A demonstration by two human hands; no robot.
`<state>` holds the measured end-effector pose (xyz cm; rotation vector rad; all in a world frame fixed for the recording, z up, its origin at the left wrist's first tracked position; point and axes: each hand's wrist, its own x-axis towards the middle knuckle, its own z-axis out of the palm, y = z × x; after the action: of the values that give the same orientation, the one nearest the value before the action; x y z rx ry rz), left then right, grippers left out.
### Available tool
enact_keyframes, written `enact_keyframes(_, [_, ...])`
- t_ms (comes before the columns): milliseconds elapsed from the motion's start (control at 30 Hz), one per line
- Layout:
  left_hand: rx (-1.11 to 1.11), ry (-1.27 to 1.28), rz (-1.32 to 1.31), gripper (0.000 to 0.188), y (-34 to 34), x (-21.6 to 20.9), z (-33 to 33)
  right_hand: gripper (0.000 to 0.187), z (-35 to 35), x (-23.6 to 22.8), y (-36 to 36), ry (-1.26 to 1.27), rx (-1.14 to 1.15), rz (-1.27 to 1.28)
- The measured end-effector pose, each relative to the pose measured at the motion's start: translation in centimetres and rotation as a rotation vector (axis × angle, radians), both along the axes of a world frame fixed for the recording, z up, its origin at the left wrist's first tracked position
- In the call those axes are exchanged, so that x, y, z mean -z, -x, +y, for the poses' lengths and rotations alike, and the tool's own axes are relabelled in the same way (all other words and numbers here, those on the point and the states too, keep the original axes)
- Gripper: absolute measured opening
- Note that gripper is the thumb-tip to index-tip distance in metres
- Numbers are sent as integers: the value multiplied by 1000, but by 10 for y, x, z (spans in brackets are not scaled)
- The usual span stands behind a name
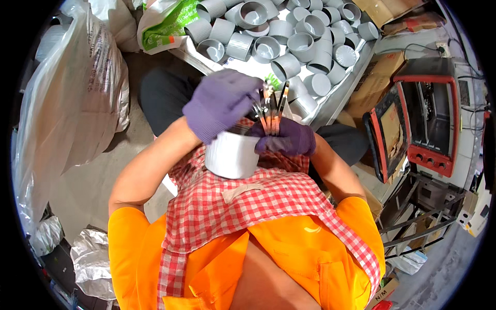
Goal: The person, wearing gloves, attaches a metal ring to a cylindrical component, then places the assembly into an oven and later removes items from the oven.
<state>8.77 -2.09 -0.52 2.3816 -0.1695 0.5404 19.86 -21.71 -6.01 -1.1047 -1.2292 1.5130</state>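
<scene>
My right hand (288,139), in a purple glove, is closed around a bundle of thin sticks (271,116) with orange lower parts and dark and pale upper ends. I cannot tell exactly what kind they are. Its fingers also reach the side of a white, ribbed round pot (232,157) in front of my apron. Over the pot's far rim, my left hand (223,101), gloved alike and slightly blurred, has its fingers drawn together at the sticks' upper ends. Whatever may be between those fingertips is hidden. The pot's inside is mostly covered by my hands.
Many grey round cups (266,49) lie jumbled in a white-lined tray (356,72) ahead. A red-framed oven (429,119), its door open, stands at right beside a cardboard box (374,77). Large plastic sacks (77,93) fill the left, and a silvery bag (93,261) lies lower left.
</scene>
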Motion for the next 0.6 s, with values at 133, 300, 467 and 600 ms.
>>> enact_keyframes(133, [5, 29, 65, 30, 36, 6, 17, 23, -8, -17, 26, 126, 331, 105])
enact_keyframes(300, [314, 452, 293, 32, 70, 5, 11, 19, -17, -4, 43, -173, 509, -243])
enact_keyframes(467, [36, 490, 343, 30, 88, 33, -1, 18, -4, -19, 50, -280, 515, -498])
enact_keyframes(600, [-195, 1610, 639, 53, 89, 28, -24, 18, -5, -32, 55, -349, 527, -687])
